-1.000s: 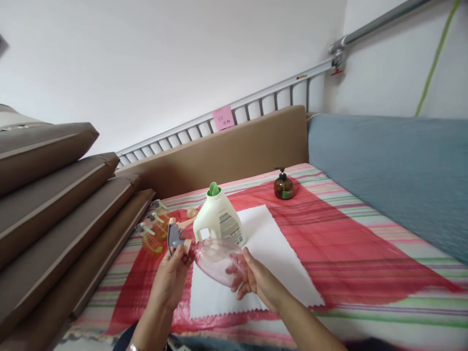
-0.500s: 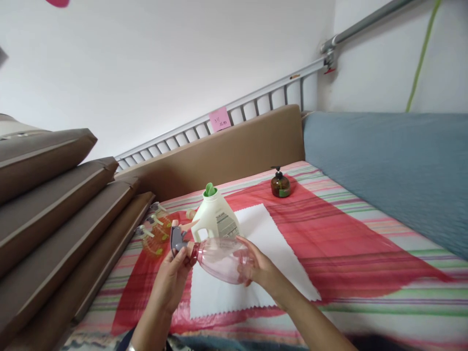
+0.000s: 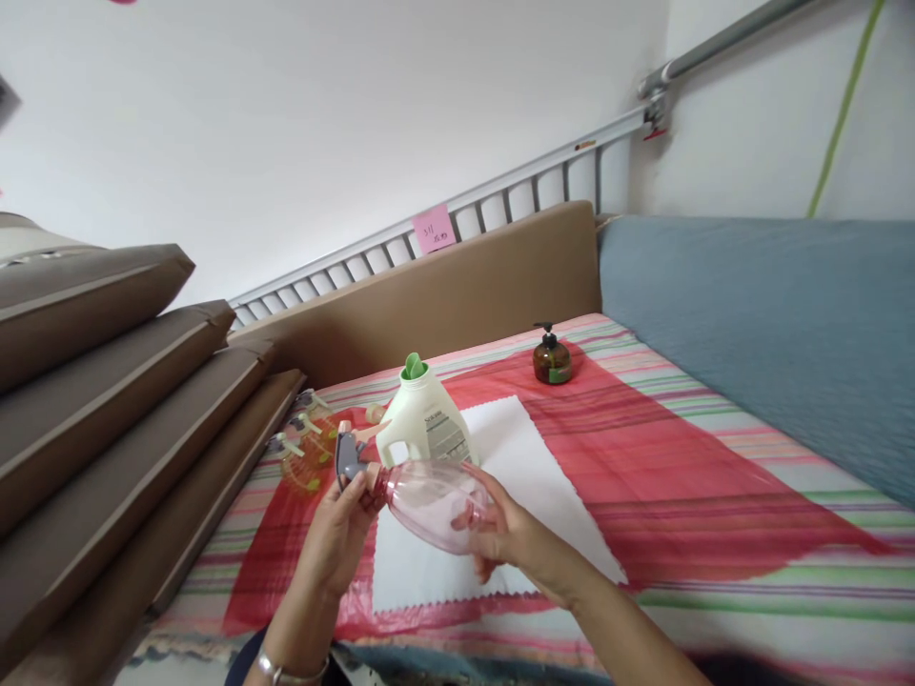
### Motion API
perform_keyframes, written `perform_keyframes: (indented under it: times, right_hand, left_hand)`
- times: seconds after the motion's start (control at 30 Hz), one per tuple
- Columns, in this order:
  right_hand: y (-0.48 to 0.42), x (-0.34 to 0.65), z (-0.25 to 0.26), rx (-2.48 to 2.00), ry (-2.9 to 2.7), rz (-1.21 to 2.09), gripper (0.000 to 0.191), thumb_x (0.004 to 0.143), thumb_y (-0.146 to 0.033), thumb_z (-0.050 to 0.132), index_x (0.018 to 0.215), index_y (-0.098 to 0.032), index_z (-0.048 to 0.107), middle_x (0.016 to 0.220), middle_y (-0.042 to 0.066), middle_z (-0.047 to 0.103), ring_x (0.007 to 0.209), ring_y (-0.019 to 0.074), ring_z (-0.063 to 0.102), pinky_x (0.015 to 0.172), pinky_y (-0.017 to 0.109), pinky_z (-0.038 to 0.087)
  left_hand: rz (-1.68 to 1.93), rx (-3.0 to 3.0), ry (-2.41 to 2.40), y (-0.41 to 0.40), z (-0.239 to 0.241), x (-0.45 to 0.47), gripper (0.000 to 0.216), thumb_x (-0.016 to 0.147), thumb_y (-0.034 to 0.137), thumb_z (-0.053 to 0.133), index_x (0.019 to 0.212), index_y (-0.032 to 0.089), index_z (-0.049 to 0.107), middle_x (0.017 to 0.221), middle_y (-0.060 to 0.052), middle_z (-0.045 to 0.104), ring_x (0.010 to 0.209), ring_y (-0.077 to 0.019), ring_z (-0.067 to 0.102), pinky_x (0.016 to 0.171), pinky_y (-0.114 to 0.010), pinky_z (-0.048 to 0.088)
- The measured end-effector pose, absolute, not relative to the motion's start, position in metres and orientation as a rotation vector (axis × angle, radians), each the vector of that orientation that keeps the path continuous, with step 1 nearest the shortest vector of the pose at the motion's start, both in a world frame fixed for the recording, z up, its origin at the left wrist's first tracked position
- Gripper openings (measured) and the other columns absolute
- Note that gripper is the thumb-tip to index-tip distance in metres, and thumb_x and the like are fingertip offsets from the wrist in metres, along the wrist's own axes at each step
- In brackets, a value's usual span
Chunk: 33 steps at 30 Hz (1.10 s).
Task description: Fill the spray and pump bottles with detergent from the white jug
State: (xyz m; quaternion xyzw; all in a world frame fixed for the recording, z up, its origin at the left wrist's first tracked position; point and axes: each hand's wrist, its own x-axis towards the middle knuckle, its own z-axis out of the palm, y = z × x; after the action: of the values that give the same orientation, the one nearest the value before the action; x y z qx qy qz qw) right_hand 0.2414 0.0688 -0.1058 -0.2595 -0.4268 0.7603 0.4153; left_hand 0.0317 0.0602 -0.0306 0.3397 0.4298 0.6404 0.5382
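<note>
A clear pink spray bottle (image 3: 429, 497) with a grey trigger head lies sideways between my hands, above a white cloth (image 3: 421, 581) with a zigzag edge. My left hand (image 3: 341, 529) is closed around its neck, just below the trigger. My right hand (image 3: 504, 529) wraps the rounded base, and some fingers show through the see-through plastic. Right behind the spray bottle stands a cream detergent jug (image 3: 427, 414) with a handle, a printed label and a green spout in its open mouth. A peach-coloured cap (image 3: 375, 413) is beside the jug, partly hidden.
An amber pump bottle (image 3: 552, 362) stands at the back on red sheeting (image 3: 629, 476) over a striped cover. Several clear bottles (image 3: 304, 453) with yellow marks are at the left, near stacked brown cushions (image 3: 114, 410). A pink note (image 3: 434, 229) hangs on the white rail.
The view has shifted slightly. Both hands keep holding the spray bottle, and the right hand's fingers have moved a little on its base. More of the left wrist's bracelet shows.
</note>
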Motion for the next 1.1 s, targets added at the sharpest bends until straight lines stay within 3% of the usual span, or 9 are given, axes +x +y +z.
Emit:
perform_keyframes:
  times: [0.13,0.2,0.27,0.37,0.53,0.63,0.8,0.9,1.1]
  right_hand:
    - [0.069,0.242,-0.107,-0.618,-1.157,2.015,0.073,0.074,-0.061,0.049,0.131,-0.019,0.029,0.068,0.003,0.066,0.031,0.0064,0.044,0.038,0.020,0.037]
    - [0.069,0.240,-0.110,-0.631,-1.143,2.075,0.074,0.077,-0.069,0.028,0.125,-0.013,0.036,0.065,0.007,0.067,0.029,0.0066,0.041,0.036,0.021,0.036]
    - [0.070,0.237,-0.112,-0.684,-1.123,2.094,0.079,0.076,-0.072,0.020,0.119,-0.009,0.042,0.066,0.011,0.067,0.031,0.0076,0.043,0.036,0.021,0.037]
    - [0.071,0.232,-0.111,-0.776,-1.029,2.001,0.076,0.075,-0.072,0.028,0.117,-0.012,0.044,0.081,0.013,0.066,0.043,0.0113,0.053,0.037,0.023,0.041]
    - [0.066,0.233,-0.104,-0.782,-0.997,1.778,0.070,0.076,-0.066,0.040,0.134,-0.031,0.021,0.112,0.011,0.053,0.051,0.0098,0.056,0.043,0.026,0.045]
    - [0.066,0.235,-0.106,-0.714,-1.112,1.729,0.077,0.070,-0.052,0.060,0.134,-0.032,0.022,0.125,0.012,0.045,0.062,0.0094,0.056,0.052,0.025,0.045]
    - [0.068,0.238,-0.113,-0.683,-1.256,1.628,0.083,0.064,-0.029,0.071,0.133,-0.032,0.025,0.109,0.004,0.054,0.067,0.0093,0.052,0.062,0.025,0.042]
    - [0.068,0.238,-0.113,-0.725,-1.319,1.527,0.084,0.062,-0.025,0.073,0.133,-0.031,0.027,0.097,0.000,0.055,0.068,0.0104,0.051,0.069,0.029,0.043]
    - [0.066,0.233,-0.112,-0.763,-1.354,1.395,0.087,0.056,-0.027,0.077,0.131,-0.028,0.033,0.097,0.001,0.056,0.078,0.0145,0.054,0.079,0.033,0.044]
  left_hand:
    - [1.489,0.813,1.011,0.057,-0.028,0.029,0.016,0.067,0.025,0.071,0.072,0.014,0.060,0.070,0.001,0.060,0.065,-0.0093,0.057,0.066,-0.023,0.048]
    - [1.496,0.799,1.013,0.056,-0.030,0.027,0.016,0.067,0.023,0.071,0.074,0.014,0.061,0.071,0.000,0.061,0.066,-0.0096,0.058,0.067,-0.023,0.048]
    - [1.514,0.773,1.024,0.056,-0.032,0.026,0.018,0.066,0.023,0.072,0.077,0.014,0.061,0.073,-0.001,0.062,0.067,-0.0100,0.058,0.068,-0.024,0.049]
    - [1.519,0.755,1.044,0.056,-0.035,0.026,0.020,0.064,0.024,0.074,0.075,0.014,0.061,0.072,-0.001,0.062,0.067,-0.0105,0.059,0.067,-0.024,0.049]
    - [1.542,0.772,1.034,0.057,-0.036,0.028,0.021,0.062,0.023,0.074,0.075,0.014,0.061,0.071,0.001,0.060,0.065,-0.0097,0.057,0.066,-0.023,0.048]
    - [1.528,0.821,1.010,0.057,-0.034,0.027,0.018,0.065,0.024,0.072,0.074,0.014,0.060,0.069,0.001,0.058,0.063,-0.0093,0.055,0.064,-0.023,0.048]
    - [1.470,0.866,1.024,0.056,-0.031,0.022,0.015,0.068,0.025,0.070,0.071,0.013,0.060,0.071,0.000,0.057,0.068,-0.0106,0.055,0.068,-0.025,0.048]
    - [1.468,0.867,1.064,0.055,-0.030,0.019,0.014,0.068,0.024,0.070,0.071,0.013,0.062,0.073,-0.001,0.059,0.071,-0.0111,0.056,0.070,-0.026,0.048]
    - [1.489,0.910,1.137,0.055,-0.028,0.015,0.018,0.065,0.026,0.072,0.072,0.011,0.064,0.077,-0.003,0.062,0.073,-0.0122,0.057,0.070,-0.027,0.048]
